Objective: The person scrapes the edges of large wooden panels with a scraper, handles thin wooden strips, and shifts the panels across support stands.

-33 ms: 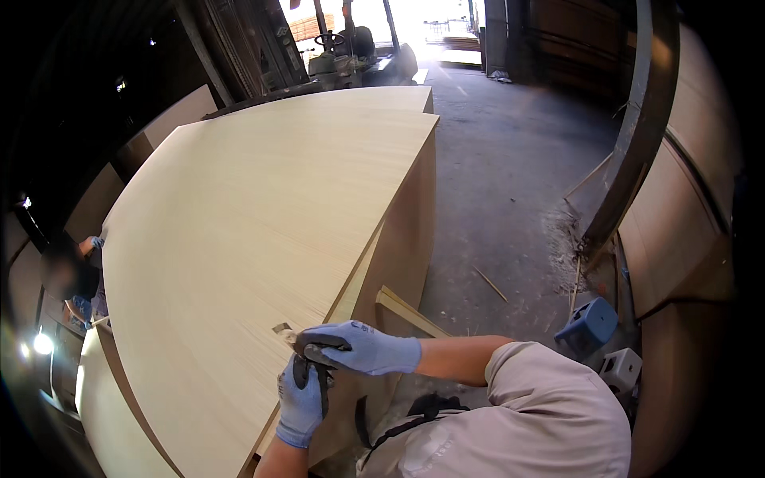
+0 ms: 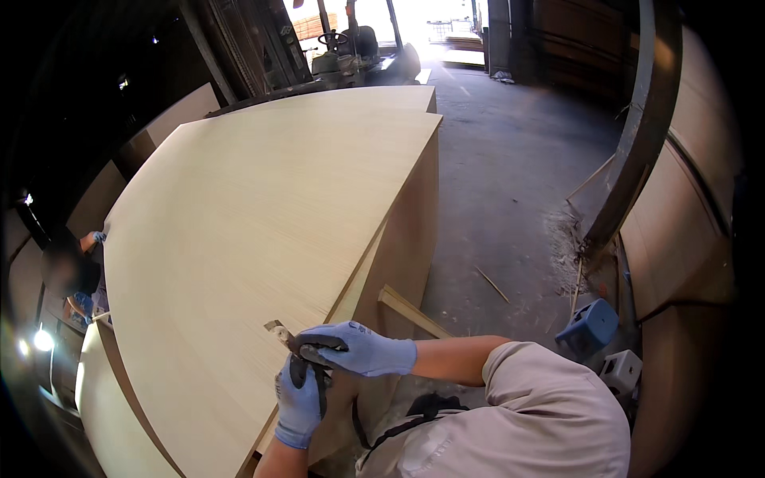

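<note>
Above the near right edge of a large pale plywood sheet [image 2: 239,215], my two gloved hands meet. My right hand [image 2: 355,348], in a blue glove with dark palm and fingertips, is closed around a small scraper [image 2: 276,328]. Its flat metal blade sticks out past the fingers, with a pale lump by the blade. Just below and touching it, my left hand [image 2: 300,402] has its thumb up and fingers curled. What lies inside the left fingers is hidden by the gloves.
Under the sheet stands a tall stack [image 2: 410,215]. A wooden strip [image 2: 414,312] juts from its side. At the far left edge is another person [image 2: 76,271] in blue gloves. A forklift [image 2: 351,56], a post [image 2: 637,143], a blue stool [image 2: 588,327] and a white stool [image 2: 620,373] stand around.
The scraper's blade has moved slightly left and up, and more of it shows. Both hands stay together in nearly the same place.
</note>
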A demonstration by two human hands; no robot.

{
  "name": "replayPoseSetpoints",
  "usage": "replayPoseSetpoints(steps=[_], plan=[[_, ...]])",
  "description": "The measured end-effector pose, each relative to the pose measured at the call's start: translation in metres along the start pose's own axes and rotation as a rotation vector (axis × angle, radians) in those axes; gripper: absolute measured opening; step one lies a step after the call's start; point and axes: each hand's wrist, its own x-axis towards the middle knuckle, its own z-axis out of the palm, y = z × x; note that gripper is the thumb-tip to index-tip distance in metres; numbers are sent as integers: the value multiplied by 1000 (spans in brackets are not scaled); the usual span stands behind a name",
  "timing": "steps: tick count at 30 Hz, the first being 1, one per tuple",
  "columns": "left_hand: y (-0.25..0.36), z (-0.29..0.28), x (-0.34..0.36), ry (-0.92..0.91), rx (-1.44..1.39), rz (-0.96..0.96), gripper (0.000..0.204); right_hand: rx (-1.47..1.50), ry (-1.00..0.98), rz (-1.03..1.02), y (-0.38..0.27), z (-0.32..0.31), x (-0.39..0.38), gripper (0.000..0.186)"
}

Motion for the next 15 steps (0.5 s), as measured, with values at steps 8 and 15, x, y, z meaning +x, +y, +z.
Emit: replayPoseSetpoints(steps=[8, 15], plan=[[62, -68, -27, 245, 51, 59, 25, 443, 279, 87, 37, 37, 68, 16], [228, -139, -92, 484, 1094, 898, 33, 281, 213, 182, 30, 42, 76, 12]])
